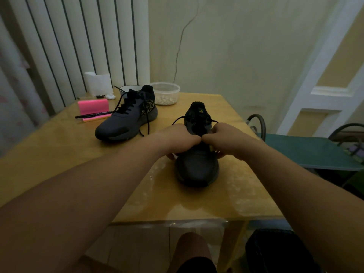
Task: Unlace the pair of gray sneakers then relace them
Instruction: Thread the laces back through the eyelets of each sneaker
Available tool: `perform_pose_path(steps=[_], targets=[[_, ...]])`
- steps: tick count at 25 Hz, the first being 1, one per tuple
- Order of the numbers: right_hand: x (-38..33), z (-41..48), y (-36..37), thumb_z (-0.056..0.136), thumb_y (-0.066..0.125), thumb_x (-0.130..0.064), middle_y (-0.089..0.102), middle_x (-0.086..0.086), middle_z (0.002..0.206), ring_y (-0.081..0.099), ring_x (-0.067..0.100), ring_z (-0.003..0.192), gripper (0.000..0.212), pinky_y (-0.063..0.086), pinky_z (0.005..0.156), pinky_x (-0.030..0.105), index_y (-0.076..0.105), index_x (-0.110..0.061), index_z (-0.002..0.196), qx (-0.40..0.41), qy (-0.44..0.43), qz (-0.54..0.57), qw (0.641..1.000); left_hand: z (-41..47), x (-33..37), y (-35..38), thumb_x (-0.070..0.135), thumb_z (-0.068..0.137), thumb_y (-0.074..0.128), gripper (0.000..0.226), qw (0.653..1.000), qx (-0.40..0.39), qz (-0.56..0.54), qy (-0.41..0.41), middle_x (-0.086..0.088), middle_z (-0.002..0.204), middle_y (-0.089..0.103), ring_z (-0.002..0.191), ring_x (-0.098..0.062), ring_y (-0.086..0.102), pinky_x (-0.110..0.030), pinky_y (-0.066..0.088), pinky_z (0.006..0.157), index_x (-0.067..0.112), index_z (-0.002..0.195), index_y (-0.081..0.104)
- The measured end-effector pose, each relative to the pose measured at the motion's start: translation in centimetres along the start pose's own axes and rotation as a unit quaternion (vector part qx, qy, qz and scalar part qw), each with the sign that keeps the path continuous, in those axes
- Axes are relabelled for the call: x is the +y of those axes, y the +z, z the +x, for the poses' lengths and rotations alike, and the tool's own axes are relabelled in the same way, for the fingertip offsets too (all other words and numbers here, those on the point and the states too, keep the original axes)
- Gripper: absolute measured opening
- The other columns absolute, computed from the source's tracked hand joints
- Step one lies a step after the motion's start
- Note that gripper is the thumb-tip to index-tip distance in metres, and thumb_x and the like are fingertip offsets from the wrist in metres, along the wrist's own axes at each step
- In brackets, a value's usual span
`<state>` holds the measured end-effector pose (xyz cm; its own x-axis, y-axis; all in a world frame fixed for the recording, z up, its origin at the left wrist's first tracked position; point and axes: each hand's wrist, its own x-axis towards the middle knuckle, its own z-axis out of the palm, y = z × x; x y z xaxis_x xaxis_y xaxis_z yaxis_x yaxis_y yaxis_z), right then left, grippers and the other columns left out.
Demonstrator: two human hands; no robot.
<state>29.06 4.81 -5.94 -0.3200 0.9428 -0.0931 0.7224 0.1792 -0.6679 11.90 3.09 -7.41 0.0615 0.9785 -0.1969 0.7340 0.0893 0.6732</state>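
A gray sneaker (198,170) stands in front of me on the wooden table (59,154), toe toward me. My left hand (178,139) and my right hand (226,139) sit curled over its laces, knuckles touching above the eyelets. Each hand pinches a part of the black lace (178,120), whose loops stick out left and right behind my hands. What the fingertips do underneath is hidden. The second gray sneaker (126,117) lies farther back on the left, its black lace ends hanging loose onto the table.
A pink notepad (92,107) with a black pen (92,115) lies at the back left. Behind the far sneaker are a paper roll (97,82), a bowl (129,88) and a plastic tub (166,93). A green chair seat (307,150) stands to the right.
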Motion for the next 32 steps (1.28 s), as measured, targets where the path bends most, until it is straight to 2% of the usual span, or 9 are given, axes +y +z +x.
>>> perform_pose_path(steps=[3, 7, 11, 13, 15, 17, 23, 26, 32], targets=[[0.2, -0.1, -0.3, 0.099, 0.066, -0.030, 0.066, 0.006, 0.099, 0.067, 0.021, 0.088, 0.016, 0.064, 0.075, 0.039, 0.054, -0.023, 0.091, -0.017, 0.018, 0.021, 0.999, -0.2, 0.2, -0.4, 0.048, 0.102, 0.058, 0.030, 0.999, 0.009, 0.049, 0.008, -0.005, 0.102, 0.065, 0.088, -0.026, 0.071, -0.037, 0.064, 0.068, 0.022, 0.113, 0.052], [-0.5, 0.2, 0.0, 0.096, 0.067, -0.030, 0.066, 0.006, 0.101, 0.068, 0.026, 0.093, 0.019, 0.064, 0.081, 0.046, 0.054, -0.020, 0.106, -0.021, 0.027, -0.007, 0.999, -0.4, 0.1, -1.2, 0.040, 0.104, 0.058, 0.024, 0.998, -0.002, 0.051, 0.024, -0.011, 0.098, 0.070, 0.083, -0.028, 0.074, -0.038, 0.066, 0.067, 0.018, 0.092, 0.059], [-1.0, 0.6, 0.4, 0.096, 0.064, -0.028, 0.069, 0.010, 0.104, 0.070, 0.029, 0.091, 0.012, 0.066, 0.077, 0.048, 0.061, -0.020, 0.104, -0.009, 0.022, -0.024, 0.999, -0.5, -0.2, -0.8, 0.033, 0.107, 0.052, 0.030, 0.998, 0.012, 0.038, 0.041, -0.010, 0.079, 0.064, 0.068, -0.024, 0.066, -0.031, 0.056, 0.056, 0.014, 0.085, 0.060], [-0.4, 0.4, -0.3, 0.100, 0.061, -0.029, 0.069, 0.010, 0.110, 0.069, 0.028, 0.096, 0.007, 0.064, 0.082, 0.048, 0.060, -0.023, 0.102, -0.034, 0.023, -0.014, 0.999, -0.7, -0.6, -1.1, 0.037, 0.109, 0.049, 0.027, 0.999, -0.011, 0.009, 0.037, -0.009, 0.092, 0.067, 0.082, -0.024, 0.069, -0.035, 0.059, 0.065, 0.014, 0.098, 0.061], [0.3, 0.2, -1.3, 0.104, 0.060, -0.039, 0.066, 0.010, 0.122, 0.068, 0.027, 0.104, 0.024, 0.062, 0.087, 0.046, 0.060, -0.019, 0.117, -0.070, 0.049, 0.039, 0.996, -1.2, -1.0, -1.9, 0.047, 0.110, 0.044, 0.037, 0.997, -0.057, -0.053, 0.010, -0.008, 0.109, 0.068, 0.099, -0.027, 0.070, -0.042, 0.061, 0.081, 0.016, 0.122, 0.059], [0.5, 0.5, -1.7, 0.102, 0.059, -0.051, 0.064, 0.010, 0.126, 0.069, 0.029, 0.107, 0.046, 0.061, 0.086, 0.045, 0.057, -0.015, 0.131, -0.079, 0.082, 0.059, 0.992, -1.1, -1.1, -2.2, 0.055, 0.109, 0.040, 0.051, 0.995, -0.069, -0.076, -0.012, -0.010, 0.114, 0.069, 0.102, -0.030, 0.071, -0.047, 0.060, 0.090, 0.014, 0.132, 0.058], [-0.9, 1.6, -1.3, 0.104, 0.052, -0.044, 0.066, 0.011, 0.123, 0.072, 0.033, 0.101, 0.039, 0.064, 0.081, 0.045, 0.060, -0.016, 0.130, -0.097, 0.090, 0.002, 0.991, 0.2, 0.8, -2.2, 0.052, 0.103, 0.052, 0.043, 0.997, -0.063, 0.001, -0.033, -0.015, 0.104, 0.072, 0.090, -0.033, 0.075, -0.044, 0.063, 0.082, 0.012, 0.118, 0.058], [-1.4, 1.8, -1.1, 0.105, 0.048, -0.040, 0.066, 0.011, 0.119, 0.070, 0.033, 0.101, 0.035, 0.063, 0.084, 0.047, 0.059, -0.015, 0.127, -0.091, 0.102, -0.004, 0.991, 0.4, 1.7, -2.5, 0.045, 0.105, 0.049, 0.038, 0.996, -0.076, 0.034, -0.033, -0.017, 0.106, 0.071, 0.090, -0.034, 0.075, -0.046, 0.064, 0.084, 0.012, 0.123, 0.055], [-0.9, 1.7, -0.3, 0.106, 0.048, -0.034, 0.067, 0.009, 0.117, 0.068, 0.032, 0.103, 0.032, 0.062, 0.086, 0.047, 0.058, -0.016, 0.130, -0.056, 0.101, 0.021, 0.993, 0.7, -0.2, -2.0, 0.034, 0.109, 0.043, 0.034, 0.998, -0.046, -0.033, -0.003, -0.018, 0.106, 0.070, 0.091, -0.035, 0.074, -0.044, 0.065, 0.077, 0.009, 0.126, 0.059]])
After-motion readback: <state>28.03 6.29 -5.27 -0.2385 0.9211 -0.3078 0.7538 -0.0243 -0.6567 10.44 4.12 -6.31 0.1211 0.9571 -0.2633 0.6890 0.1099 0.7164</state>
